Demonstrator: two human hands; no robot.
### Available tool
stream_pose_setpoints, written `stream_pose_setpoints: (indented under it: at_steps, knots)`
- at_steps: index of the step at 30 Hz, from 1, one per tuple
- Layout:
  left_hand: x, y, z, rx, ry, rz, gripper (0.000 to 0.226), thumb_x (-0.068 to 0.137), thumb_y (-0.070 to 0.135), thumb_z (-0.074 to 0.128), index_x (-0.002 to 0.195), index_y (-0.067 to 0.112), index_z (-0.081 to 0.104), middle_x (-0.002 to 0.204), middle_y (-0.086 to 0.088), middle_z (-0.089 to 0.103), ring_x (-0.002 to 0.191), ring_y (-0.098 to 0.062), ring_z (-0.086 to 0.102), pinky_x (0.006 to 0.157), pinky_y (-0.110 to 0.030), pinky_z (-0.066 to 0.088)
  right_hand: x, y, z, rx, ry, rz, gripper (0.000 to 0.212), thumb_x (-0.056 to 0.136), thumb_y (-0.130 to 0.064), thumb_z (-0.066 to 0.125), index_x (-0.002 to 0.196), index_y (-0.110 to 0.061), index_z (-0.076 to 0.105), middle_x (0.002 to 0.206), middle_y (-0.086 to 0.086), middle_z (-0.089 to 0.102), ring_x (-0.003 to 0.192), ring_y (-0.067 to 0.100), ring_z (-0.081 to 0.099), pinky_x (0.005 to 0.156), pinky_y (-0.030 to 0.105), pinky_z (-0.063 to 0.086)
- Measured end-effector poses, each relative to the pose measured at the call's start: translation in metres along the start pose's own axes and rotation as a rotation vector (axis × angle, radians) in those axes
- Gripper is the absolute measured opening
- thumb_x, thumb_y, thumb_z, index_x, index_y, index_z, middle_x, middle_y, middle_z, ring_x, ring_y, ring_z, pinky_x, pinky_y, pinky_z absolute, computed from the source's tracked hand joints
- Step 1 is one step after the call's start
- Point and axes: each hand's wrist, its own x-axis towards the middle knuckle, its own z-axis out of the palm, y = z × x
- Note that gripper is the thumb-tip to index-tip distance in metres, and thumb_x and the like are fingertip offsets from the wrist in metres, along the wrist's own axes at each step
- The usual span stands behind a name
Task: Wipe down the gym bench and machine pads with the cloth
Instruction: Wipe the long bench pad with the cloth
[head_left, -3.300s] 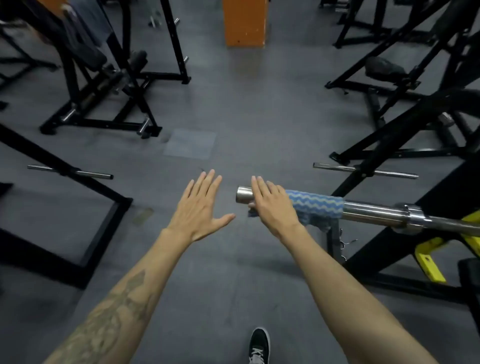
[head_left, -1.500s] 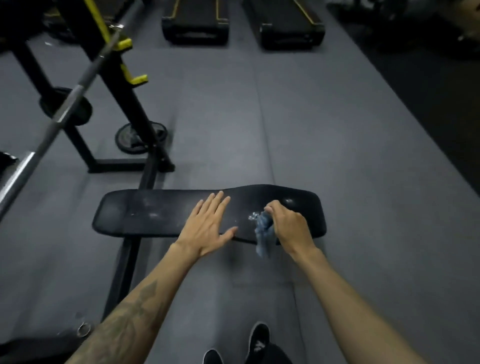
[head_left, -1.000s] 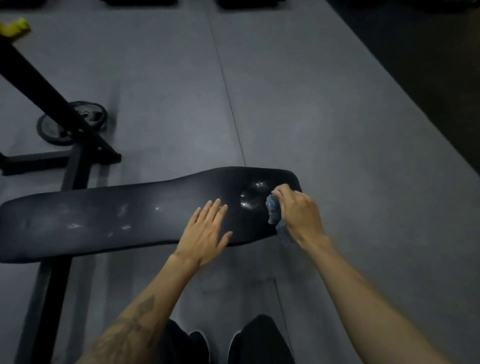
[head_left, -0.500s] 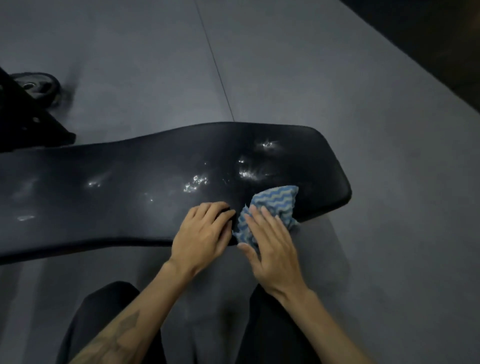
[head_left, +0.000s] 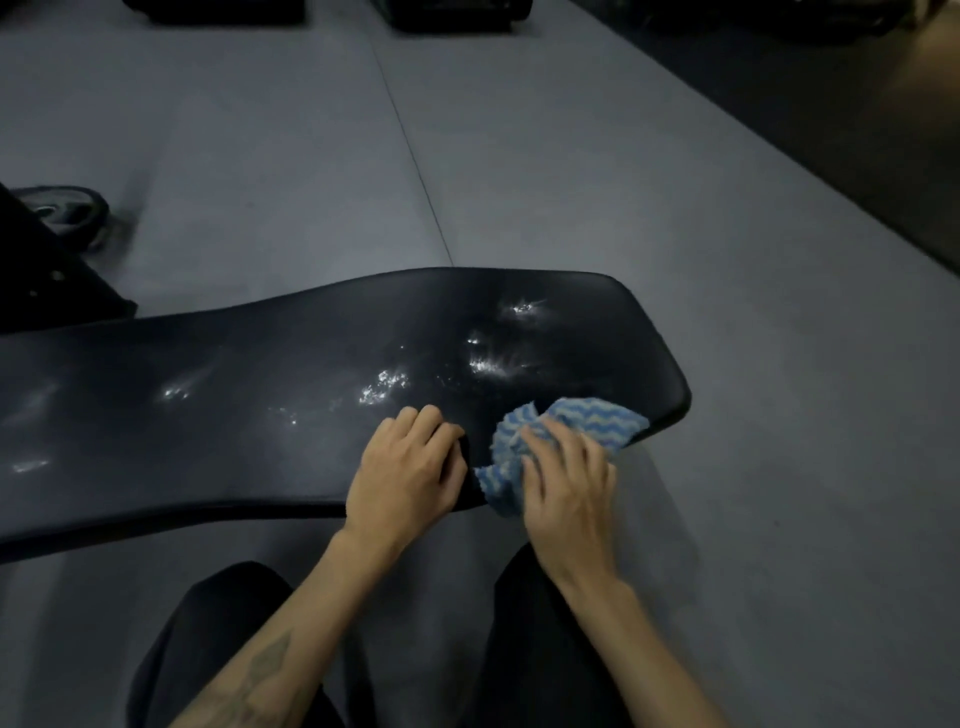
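Note:
A long black padded gym bench runs across the view from the left edge to its rounded right end, with shiny wet spots on top. A blue and white wavy-striped cloth lies bunched on the bench's near right corner. My right hand presses flat on the cloth, fingers spread over it. My left hand rests on the bench's near edge just left of the cloth, fingers curled under, holding nothing.
Grey rubber floor surrounds the bench. A black rack foot and a weight plate sit at the far left. Dark machines line the top edge. My dark-trousered knees are below the bench.
The cloth under my right hand has slid a little toward the bench's right end and spread wider. My left hand stays curled on the near edge. The view has drawn back slightly.

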Motion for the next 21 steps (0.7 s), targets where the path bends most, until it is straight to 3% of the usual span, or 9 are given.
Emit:
stream_pose_setpoints:
  at_steps: [2,5,8,10,12,15,17,19,21]
  knots:
    - [0.001,0.0,0.001,0.015,0.004,0.006,0.008,0.09,0.017,0.06,0.093,0.013,0.066,0.085,-0.006,0.054,0.075,-0.026,0.048,0.063,-0.04,0.039,0.003,0.001,0.0,-0.092,-0.062,-0.14,0.038,0.1,-0.039,0.045,0.129,-0.025,0.065,0.138,-0.001,0.057,0.122,0.025,0.051,0.1,0.043,0.037]
    - [-0.001,-0.001,0.002,0.009,0.012,0.023,0.009,0.09,0.017,0.059,0.093,0.012,0.066,0.086,-0.006,0.053,0.075,-0.026,0.047,0.064,-0.04,0.038,0.019,0.02,0.0,-0.093,-0.156,-0.217,0.048,0.103,-0.051,0.038,0.138,-0.026,0.06,0.149,0.0,0.051,0.142,0.027,0.04,0.118,0.053,0.026]
    - [-0.001,-0.001,0.003,0.013,0.018,0.025,0.012,0.091,0.018,0.056,0.092,0.011,0.066,0.085,-0.006,0.053,0.075,-0.027,0.047,0.063,-0.04,0.039,0.021,0.039,0.002,-0.022,-0.138,-0.143,0.048,0.106,-0.045,0.037,0.145,-0.024,0.053,0.156,0.001,0.043,0.149,0.023,0.031,0.12,0.05,0.026]
    - [-0.002,-0.001,0.004,0.012,0.02,0.011,0.013,0.091,0.018,0.055,0.092,0.011,0.066,0.085,-0.007,0.053,0.075,-0.027,0.048,0.063,-0.041,0.04,0.015,0.031,0.005,0.044,-0.051,0.023,0.045,0.105,-0.038,0.039,0.144,-0.021,0.055,0.156,0.003,0.043,0.15,0.024,0.03,0.121,0.052,0.025]
    - [-0.002,-0.002,0.005,0.004,0.025,0.0,0.013,0.091,0.019,0.055,0.092,0.012,0.065,0.086,-0.007,0.054,0.076,-0.027,0.048,0.064,-0.041,0.04,0.008,0.004,0.008,0.067,-0.04,0.135,0.051,0.105,-0.044,0.033,0.146,-0.02,0.051,0.159,0.005,0.038,0.152,0.027,0.024,0.122,0.055,0.018]
    - [-0.003,-0.003,0.004,-0.02,0.02,-0.003,0.014,0.091,0.019,0.055,0.096,0.011,0.067,0.088,-0.006,0.056,0.078,-0.027,0.05,0.065,-0.041,0.042,0.001,-0.019,0.01,-0.027,-0.189,-0.039,0.064,0.101,-0.065,0.026,0.152,-0.029,0.042,0.164,0.002,0.029,0.154,0.03,0.014,0.123,0.057,0.006]
    - [-0.003,-0.004,0.003,-0.024,0.016,-0.002,0.015,0.09,0.018,0.056,0.097,0.012,0.067,0.089,-0.006,0.056,0.079,-0.027,0.05,0.065,-0.041,0.042,0.011,-0.002,0.008,-0.092,-0.219,-0.134,0.06,0.1,-0.066,0.029,0.149,-0.035,0.045,0.162,-0.001,0.034,0.153,0.029,0.02,0.121,0.062,0.008]
    - [-0.003,-0.004,0.002,-0.022,0.01,-0.002,0.016,0.088,0.017,0.055,0.098,0.012,0.067,0.091,-0.006,0.056,0.08,-0.027,0.05,0.066,-0.041,0.041,0.025,0.023,0.004,-0.105,-0.195,-0.09,0.054,0.101,-0.059,0.03,0.147,-0.036,0.048,0.16,-0.004,0.037,0.152,0.026,0.024,0.12,0.064,0.011]
    - [-0.002,-0.004,0.002,-0.019,-0.004,-0.002,0.019,0.089,0.018,0.054,0.101,0.012,0.068,0.097,-0.005,0.059,0.083,-0.026,0.053,0.069,-0.039,0.042,0.028,0.034,0.004,-0.058,-0.149,0.08,0.053,0.102,-0.053,0.029,0.148,-0.034,0.047,0.161,-0.003,0.035,0.153,0.023,0.02,0.121,0.062,0.01]
